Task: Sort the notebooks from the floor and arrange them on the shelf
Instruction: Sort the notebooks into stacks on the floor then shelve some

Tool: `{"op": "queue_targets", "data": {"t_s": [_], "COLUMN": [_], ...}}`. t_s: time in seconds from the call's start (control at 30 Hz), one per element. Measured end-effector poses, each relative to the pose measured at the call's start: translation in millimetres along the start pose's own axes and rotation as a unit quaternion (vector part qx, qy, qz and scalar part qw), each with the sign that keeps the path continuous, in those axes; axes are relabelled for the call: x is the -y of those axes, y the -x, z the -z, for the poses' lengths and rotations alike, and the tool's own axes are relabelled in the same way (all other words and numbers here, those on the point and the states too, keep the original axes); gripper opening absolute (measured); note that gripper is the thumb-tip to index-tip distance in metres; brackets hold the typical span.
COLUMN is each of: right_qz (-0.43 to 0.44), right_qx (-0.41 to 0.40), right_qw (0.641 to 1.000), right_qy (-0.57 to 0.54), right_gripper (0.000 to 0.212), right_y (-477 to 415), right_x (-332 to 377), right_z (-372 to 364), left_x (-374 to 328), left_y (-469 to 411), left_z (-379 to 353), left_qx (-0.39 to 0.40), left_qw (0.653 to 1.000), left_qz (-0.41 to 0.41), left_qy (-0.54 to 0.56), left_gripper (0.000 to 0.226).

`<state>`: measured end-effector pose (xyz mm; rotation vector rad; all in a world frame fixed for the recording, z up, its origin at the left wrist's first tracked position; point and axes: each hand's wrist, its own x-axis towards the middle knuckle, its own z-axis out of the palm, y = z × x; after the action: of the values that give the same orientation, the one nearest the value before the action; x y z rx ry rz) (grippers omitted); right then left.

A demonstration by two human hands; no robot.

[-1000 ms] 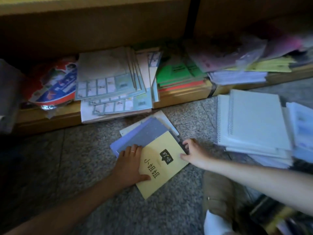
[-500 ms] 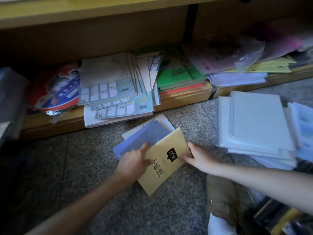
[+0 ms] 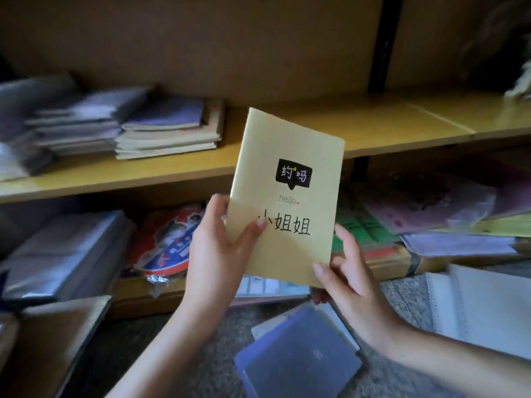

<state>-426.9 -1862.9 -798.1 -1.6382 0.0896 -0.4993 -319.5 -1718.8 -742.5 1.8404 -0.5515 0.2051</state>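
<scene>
A thin yellow notebook [image 3: 290, 193] with black characters on its cover is held upright in front of the wooden shelf [image 3: 402, 130]. My left hand [image 3: 221, 248] grips its lower left edge, thumb across the cover. My right hand [image 3: 344, 271] pinches its lower right corner. On the floor below lies a blue-purple notebook [image 3: 296, 357] on top of other loose ones. Two stacks of notebooks [image 3: 169, 130] sit on the left of the shelf board.
The lower shelf holds plastic sleeves [image 3: 63, 254], a red-and-blue packet [image 3: 169, 242], green notebooks [image 3: 365, 228] and pink and yellow papers [image 3: 431, 208]. White spiral notebooks [image 3: 482, 308] lie on the stone floor at right. A brown board [image 3: 57, 340] leans at lower left.
Both hands lifted the yellow notebook off the floor pile and raised it upright before the shelf. The view tilted up, bringing the upper shelf board into sight.
</scene>
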Motion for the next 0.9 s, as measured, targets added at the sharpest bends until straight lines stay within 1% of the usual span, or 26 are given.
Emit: {"op": "queue_targets", "data": {"t_s": [0.07,0.13,0.2,0.27,0.3,0.33,0.43,0.53,0.6,0.67,0.73,0.8,0.83,0.87,0.9], "right_qz": [0.028,0.045,0.045,0.021,0.002,-0.017,-0.052,-0.059,-0.064,-0.064,-0.045,-0.017,-0.010,-0.010,-0.019], "right_qx": [0.010,0.009,0.015,0.023,0.031,0.042,0.049,0.039,0.024,-0.016,-0.062,-0.079,-0.073,-0.057,-0.037], "right_qw": [1.000,0.999,0.999,0.999,1.000,0.999,0.997,0.997,0.998,0.997,0.994,0.988,0.987,0.989,0.992], "right_qy": [-0.008,-0.010,-0.011,-0.008,-0.007,-0.008,-0.013,0.002,0.017,0.037,0.075,0.129,0.144,0.135,0.119], "right_gripper": [0.058,0.059,0.059,0.057,0.055,0.052,0.042,0.033,0.026,0.019,0.028,0.039,0.037,0.029,0.027], "right_y": [-23.0,-51.1,-81.4,-109.7,-122.0,-133.0,-163.3,-193.9,-212.9,-230.1,-244.7,-253.5,-256.0,-258.0,-259.3], "right_x": [15.9,27.9,35.9,43.8,48.6,53.3,62.8,71.4,80.8,87.0,82.4,72.8,69.3,66.8,65.4], "right_z": [-10.6,-21.8,-33.9,-45.9,-51.6,-57.3,-73.2,-90.4,-101.5,-108.7,-112.4,-113.3,-113.5,-113.7,-113.5], "left_x": [-11.5,-17.9,-22.1,-23.4,-21.3,-19.9,-12.1,3.2,16.9,31.0,42.5,51.9,57.9,62.1,65.8], "left_y": [-16.1,-35.1,-55.7,-77.7,-88.8,-98.3,-119.1,-131.4,-137.8,-143.6,-145.1,-143.7,-142.9,-141.3,-140.4], "left_z": [13.8,30.9,49.1,65.1,71.4,76.6,88.6,95.8,96.8,96.7,94.5,89.7,86.4,82.2,78.9], "left_qx": [-0.032,-0.057,-0.057,-0.044,-0.039,-0.036,-0.043,-0.059,-0.086,-0.129,-0.156,-0.156,-0.149,-0.137,-0.126], "left_qw": [0.999,0.997,0.991,0.982,0.981,0.985,0.995,0.994,0.986,0.969,0.945,0.924,0.922,0.927,0.930], "left_qz": [-0.018,-0.039,-0.049,-0.042,-0.033,-0.024,0.031,0.035,0.014,-0.020,-0.071,-0.120,-0.143,-0.163,-0.179], "left_qy": [-0.018,-0.044,-0.107,-0.179,-0.185,-0.168,-0.088,-0.088,-0.142,-0.211,-0.278,-0.329,-0.326,-0.310,-0.295], "left_gripper": [0.023,0.025,0.031,0.035,0.034,0.034,0.040,0.031,0.038,0.046,0.051,0.056,0.056,0.054,0.053]}}
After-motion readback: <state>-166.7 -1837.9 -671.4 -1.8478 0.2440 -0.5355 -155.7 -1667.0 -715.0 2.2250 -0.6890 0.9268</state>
